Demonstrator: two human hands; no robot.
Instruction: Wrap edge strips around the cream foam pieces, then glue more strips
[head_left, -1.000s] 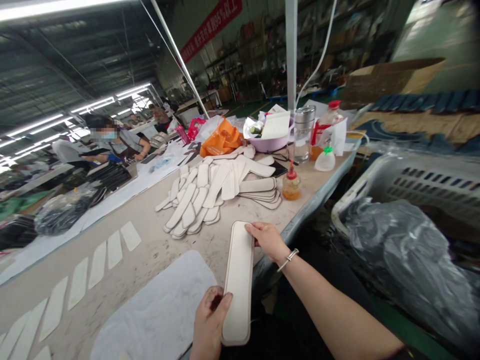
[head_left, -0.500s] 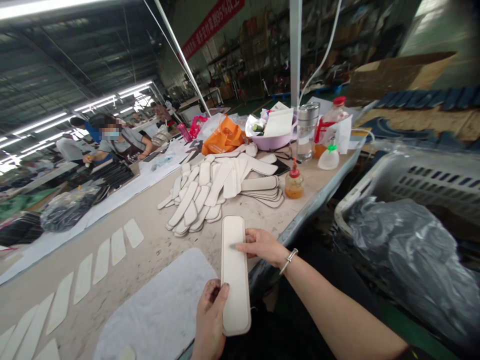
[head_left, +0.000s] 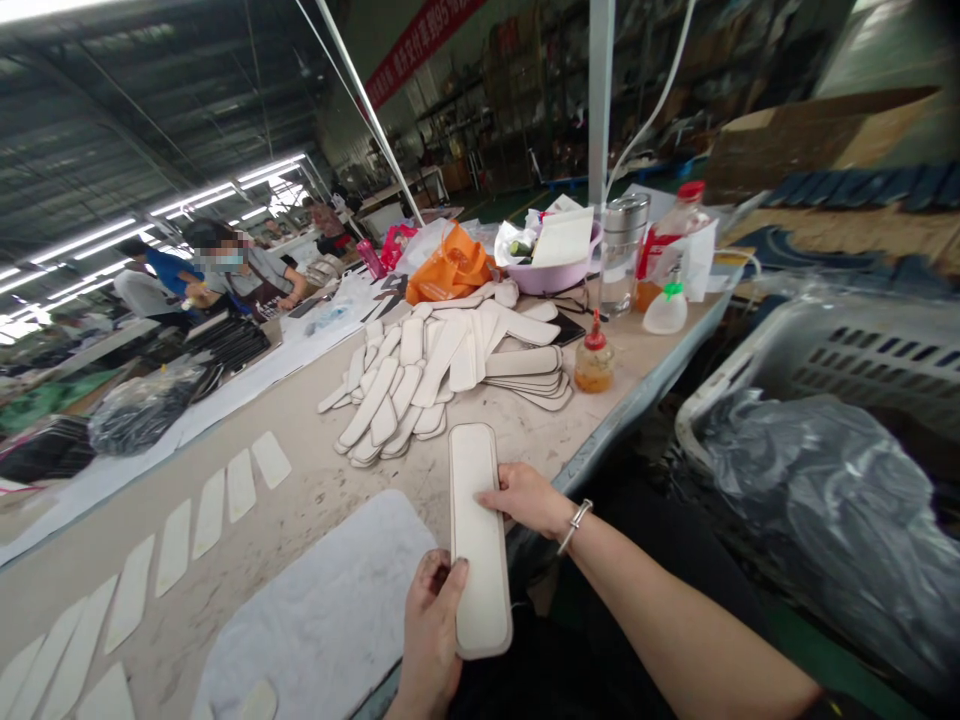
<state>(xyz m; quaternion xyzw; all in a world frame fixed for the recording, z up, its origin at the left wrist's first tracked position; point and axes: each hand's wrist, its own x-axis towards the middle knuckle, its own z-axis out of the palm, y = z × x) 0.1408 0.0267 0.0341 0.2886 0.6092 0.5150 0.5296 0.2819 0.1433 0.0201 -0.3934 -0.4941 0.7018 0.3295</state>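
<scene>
A long cream strip with rounded corners and a darker edge line (head_left: 478, 570) is held upright at the table's near edge. My left hand (head_left: 435, 625) grips its lower left side, thumb on the face. On the upper right side, my right hand (head_left: 529, 497) pinches it, thumb in front and fingers behind. Beyond the strip lies a heap of similar cream pieces (head_left: 420, 370), with a neat stack of them (head_left: 525, 363) at its right. Left of my hands is a white sheet (head_left: 315, 610) with small pale pieces on it.
Pale strips (head_left: 174, 547) lie in a row on the left. A red-capped glue bottle (head_left: 594, 368), a squeeze bottle (head_left: 665, 313), a steel-lidded flask (head_left: 624, 265), an orange bag (head_left: 450, 270) and a lilac basin (head_left: 551, 275) stand behind. A grey crate (head_left: 694, 430) is at right; a co-worker (head_left: 247, 270) sits far left.
The view has shifted slightly. Both hands keep the same hold on the cream strip, which stays nearly in place. Far left, the co-worker's head and arm have moved a little.
</scene>
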